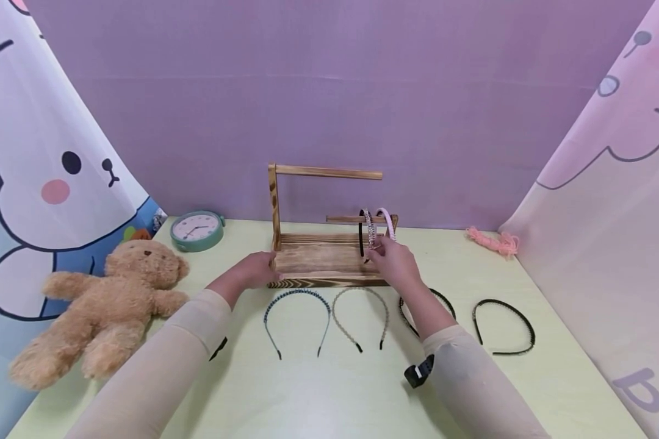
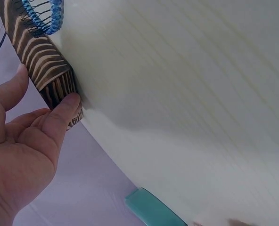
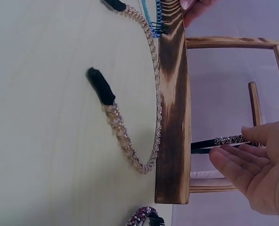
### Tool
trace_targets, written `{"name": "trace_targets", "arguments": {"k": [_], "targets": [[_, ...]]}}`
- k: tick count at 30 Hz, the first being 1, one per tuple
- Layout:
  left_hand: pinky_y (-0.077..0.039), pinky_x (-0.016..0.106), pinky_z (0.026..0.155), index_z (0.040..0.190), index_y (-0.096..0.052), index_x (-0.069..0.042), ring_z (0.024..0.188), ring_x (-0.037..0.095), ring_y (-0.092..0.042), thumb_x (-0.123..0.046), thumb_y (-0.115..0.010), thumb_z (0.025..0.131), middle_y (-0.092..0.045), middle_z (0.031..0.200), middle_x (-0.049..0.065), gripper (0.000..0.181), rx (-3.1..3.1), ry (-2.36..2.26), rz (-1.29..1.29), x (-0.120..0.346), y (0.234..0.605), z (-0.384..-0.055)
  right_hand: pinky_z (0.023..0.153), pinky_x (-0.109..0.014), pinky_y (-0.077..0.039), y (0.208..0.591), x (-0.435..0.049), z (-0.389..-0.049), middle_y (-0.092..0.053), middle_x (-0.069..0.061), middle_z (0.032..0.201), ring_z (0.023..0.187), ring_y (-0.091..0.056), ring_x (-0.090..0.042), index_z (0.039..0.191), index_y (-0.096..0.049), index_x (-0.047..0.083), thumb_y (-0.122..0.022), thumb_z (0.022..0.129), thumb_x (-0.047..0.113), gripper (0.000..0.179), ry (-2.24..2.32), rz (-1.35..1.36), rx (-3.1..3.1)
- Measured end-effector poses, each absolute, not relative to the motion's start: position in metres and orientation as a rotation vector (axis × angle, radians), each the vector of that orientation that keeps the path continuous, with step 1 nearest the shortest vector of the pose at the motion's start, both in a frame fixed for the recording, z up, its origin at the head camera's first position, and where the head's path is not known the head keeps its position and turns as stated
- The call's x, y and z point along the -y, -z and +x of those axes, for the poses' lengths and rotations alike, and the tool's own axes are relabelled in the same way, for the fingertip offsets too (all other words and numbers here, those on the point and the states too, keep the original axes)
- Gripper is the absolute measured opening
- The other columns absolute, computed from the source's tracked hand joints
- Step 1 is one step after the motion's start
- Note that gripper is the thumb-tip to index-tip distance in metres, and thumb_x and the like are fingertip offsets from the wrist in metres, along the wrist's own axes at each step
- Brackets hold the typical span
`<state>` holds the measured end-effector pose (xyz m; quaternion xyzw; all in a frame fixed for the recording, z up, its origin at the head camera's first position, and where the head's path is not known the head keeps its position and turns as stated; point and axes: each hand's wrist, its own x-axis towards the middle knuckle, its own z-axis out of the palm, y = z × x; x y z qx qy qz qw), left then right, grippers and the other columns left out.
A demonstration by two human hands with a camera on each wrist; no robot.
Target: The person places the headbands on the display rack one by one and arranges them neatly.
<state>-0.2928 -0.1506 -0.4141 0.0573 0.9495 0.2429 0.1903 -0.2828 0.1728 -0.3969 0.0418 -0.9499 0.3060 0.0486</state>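
A wooden rack (image 1: 318, 259) with a tray-like base and two horizontal bars at different heights stands near the back of the table. My left hand (image 1: 258, 270) holds its left end, thumb and fingers (image 2: 66, 110) at the base's corner in the left wrist view. With my right hand (image 1: 396, 263) I pinch a dark headband covered in sparkling stones (image 1: 370, 228), which hangs over the lower bar (image 1: 343, 219). A pink headband (image 1: 387, 218) hangs beside it, to the right. Part of the rack's right side is hidden behind my right hand.
Before the rack lie a blue headband (image 1: 296, 292), a beaded beige headband (image 1: 357, 289) and a dark headband (image 1: 445, 299) partly under my right arm. Further right are a black headband (image 1: 529, 329) and pink string (image 1: 494, 241). A teddy bear (image 1: 123, 299) and a green clock (image 1: 198, 230) occupy the left.
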Motion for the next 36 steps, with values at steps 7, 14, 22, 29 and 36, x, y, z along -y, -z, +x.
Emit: {"name": "trace_targets", "arguments": {"k": [7, 14, 22, 29, 36], "targets": [[-0.028, 0.057, 0.117, 0.155, -0.022, -0.002, 0.145, 0.042, -0.028, -0.031, -0.058, 0.099, -0.03, 0.157, 0.024, 0.073, -2.67, -0.658, 0.168, 0.149, 0.413, -0.292, 0.061, -0.031, -0.051, 0.392, -0.18, -0.273, -0.073, -0.006, 0.101, 0.076, -0.065, -0.019, 0.116, -0.068, 0.011, -0.059, 0.097, 0.04, 0.036, -0.864, 0.181, 2.938], [-0.028, 0.058, 0.116, 0.155, -0.022, -0.001, 0.144, 0.043, -0.029, -0.03, -0.057, 0.099, -0.031, 0.156, 0.025, 0.072, -2.679, -0.649, 0.191, 0.149, 0.413, -0.292, 0.06, -0.03, -0.05, 0.379, -0.197, -0.254, -0.073, -0.001, 0.095, 0.07, -0.064, -0.013, 0.106, -0.069, 0.016, -0.059, 0.098, 0.04, 0.027, -0.857, 0.231, 2.99], [-0.027, 0.057, 0.117, 0.155, -0.022, -0.001, 0.144, 0.043, -0.028, -0.03, -0.058, 0.099, -0.03, 0.157, 0.024, 0.072, -2.674, -0.663, 0.181, 0.15, 0.414, -0.293, 0.066, -0.035, -0.053, 0.369, -0.229, -0.235, -0.073, -0.005, 0.1, 0.077, -0.069, -0.016, 0.11, -0.066, 0.015, -0.055, 0.099, 0.042, 0.031, -0.783, 0.245, 3.1], [-0.027, 0.057, 0.117, 0.155, -0.021, -0.001, 0.144, 0.043, -0.028, -0.029, -0.057, 0.099, -0.029, 0.157, 0.024, 0.072, -2.673, -0.659, 0.205, 0.152, 0.415, -0.294, 0.07, -0.039, -0.054, 0.371, -0.273, -0.226, -0.073, -0.006, 0.1, 0.077, -0.068, -0.016, 0.112, -0.066, 0.012, -0.056, 0.098, 0.044, 0.037, -0.711, 0.225, 3.118], [-0.027, 0.057, 0.116, 0.155, -0.021, -0.001, 0.144, 0.043, -0.028, -0.03, -0.057, 0.1, -0.029, 0.157, 0.025, 0.072, -2.67, -0.659, 0.199, 0.151, 0.415, -0.294, 0.061, -0.033, -0.051, 0.381, -0.321, -0.217, -0.072, -0.012, 0.096, 0.074, -0.068, -0.02, 0.113, -0.064, 0.005, -0.057, 0.098, 0.04, 0.039, -0.69, 0.121, 3.228]]}}
